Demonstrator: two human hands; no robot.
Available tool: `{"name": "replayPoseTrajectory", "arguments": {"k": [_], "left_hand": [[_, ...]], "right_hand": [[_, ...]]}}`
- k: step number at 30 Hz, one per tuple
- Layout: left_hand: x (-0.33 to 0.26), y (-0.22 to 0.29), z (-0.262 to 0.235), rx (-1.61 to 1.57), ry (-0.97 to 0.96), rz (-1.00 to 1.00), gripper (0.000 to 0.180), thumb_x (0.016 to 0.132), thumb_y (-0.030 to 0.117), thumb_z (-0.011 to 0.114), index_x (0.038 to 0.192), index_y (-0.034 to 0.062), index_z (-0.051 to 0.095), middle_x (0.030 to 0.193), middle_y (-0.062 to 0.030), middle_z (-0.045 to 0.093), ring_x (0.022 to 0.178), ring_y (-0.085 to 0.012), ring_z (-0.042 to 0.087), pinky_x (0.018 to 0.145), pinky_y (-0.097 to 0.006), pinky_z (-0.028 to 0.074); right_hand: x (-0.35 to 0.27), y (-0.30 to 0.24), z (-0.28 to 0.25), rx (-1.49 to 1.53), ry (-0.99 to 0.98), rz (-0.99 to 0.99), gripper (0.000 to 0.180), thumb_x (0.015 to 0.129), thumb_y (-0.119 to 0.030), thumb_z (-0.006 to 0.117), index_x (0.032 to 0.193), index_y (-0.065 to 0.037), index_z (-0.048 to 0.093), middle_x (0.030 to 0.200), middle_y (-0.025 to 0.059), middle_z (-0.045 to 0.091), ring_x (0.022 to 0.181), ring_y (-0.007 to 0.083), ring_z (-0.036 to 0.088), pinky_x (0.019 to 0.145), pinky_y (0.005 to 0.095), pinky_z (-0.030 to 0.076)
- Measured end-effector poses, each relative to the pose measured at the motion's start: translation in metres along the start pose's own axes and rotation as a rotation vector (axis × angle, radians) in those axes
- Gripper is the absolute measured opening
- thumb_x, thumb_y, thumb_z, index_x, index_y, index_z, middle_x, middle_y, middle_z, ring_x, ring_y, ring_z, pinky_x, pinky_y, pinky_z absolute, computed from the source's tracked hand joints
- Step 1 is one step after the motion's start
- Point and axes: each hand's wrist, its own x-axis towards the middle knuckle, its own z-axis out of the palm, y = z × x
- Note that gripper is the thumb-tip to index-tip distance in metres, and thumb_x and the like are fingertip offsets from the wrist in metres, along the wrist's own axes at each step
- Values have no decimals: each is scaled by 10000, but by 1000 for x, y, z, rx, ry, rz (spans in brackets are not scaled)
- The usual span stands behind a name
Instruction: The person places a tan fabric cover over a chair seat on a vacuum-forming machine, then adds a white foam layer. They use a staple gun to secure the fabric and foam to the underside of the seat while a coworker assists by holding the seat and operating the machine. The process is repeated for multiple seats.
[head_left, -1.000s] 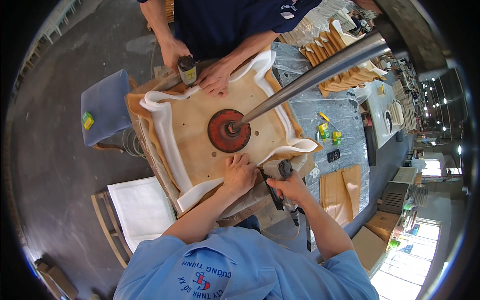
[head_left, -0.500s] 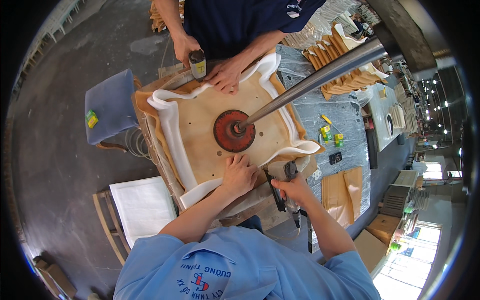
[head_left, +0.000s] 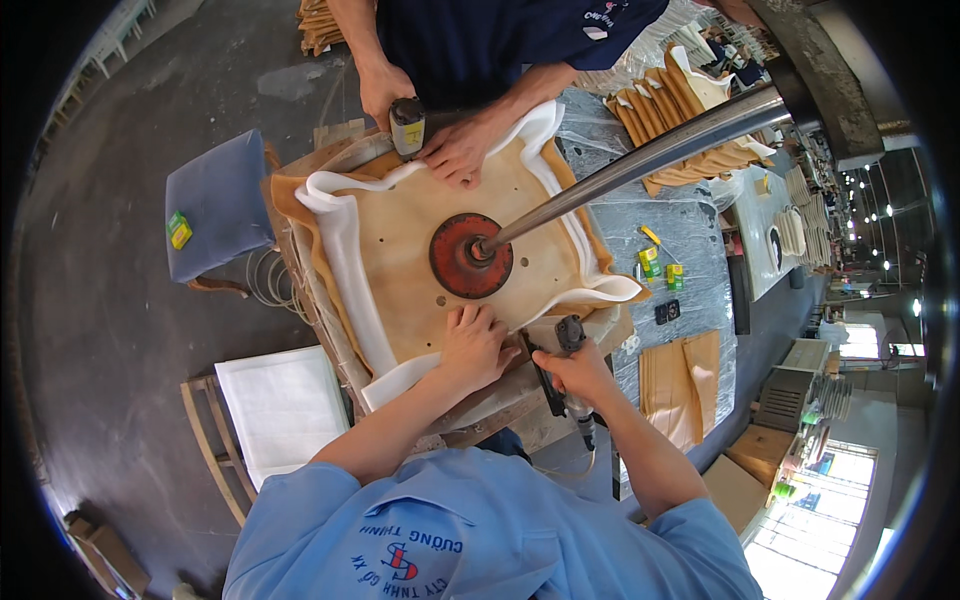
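Observation:
A tan seat panel lies underside up, with white padding and a brown cover gathered around its rim. A round red press plate on a slanted metal rod bears on its middle. My left hand is bent over the near edge, fingers close together, pressing the folded cover edge onto the panel. Beside it, my right hand grips a staple gun, its nose at the near edge; the contact point is hidden.
Opposite, a co-worker's hand holds another staple gun; the other hand presses the far edge. A blue padded seat stands left, white sheets nearer. Right are a plastic-covered table, small boxes and folded brown covers.
My right hand and staple gun have shifted slightly left, closer to my left hand. The co-worker's staple gun has moved a little to the right along the far edge.

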Motion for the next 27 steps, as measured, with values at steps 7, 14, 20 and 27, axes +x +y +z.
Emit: {"name": "replayPoseTrajectory", "arguments": {"k": [7,14,20,27], "left_hand": [[0,-6,7,-29,9,1,166,882,234,760,929,80,720,1073,-109,586,1131,-321,524,972,-494,385],[0,-4,12,-34,45,0,177,891,197,736,983,52,695,1139,-121,572,1159,-329,519,974,-492,389],[1,-12,7,-4,-9,-22,200,892,222,739,984,48,704,1159,-110,580,1175,-325,518,1044,-481,389],[-1,-13,-2,-64,33,32,217,836,225,799,941,57,710,1177,-97,586,1191,-312,523,1104,-486,367]], "right_hand": [[-14,13,2,77,-76,-23,273,898,-224,850,927,3,701,697,15,652,517,103,585,479,297,451],[-11,7,14,60,-16,-10,224,902,-190,843,928,-30,689,651,8,625,479,102,541,438,293,412],[-7,-11,20,46,57,21,244,893,-198,850,918,-9,699,652,7,625,485,108,557,457,311,437],[-14,9,7,133,-57,-48,234,915,-215,837,896,-35,687,634,-7,610,489,95,549,459,289,425]]}}
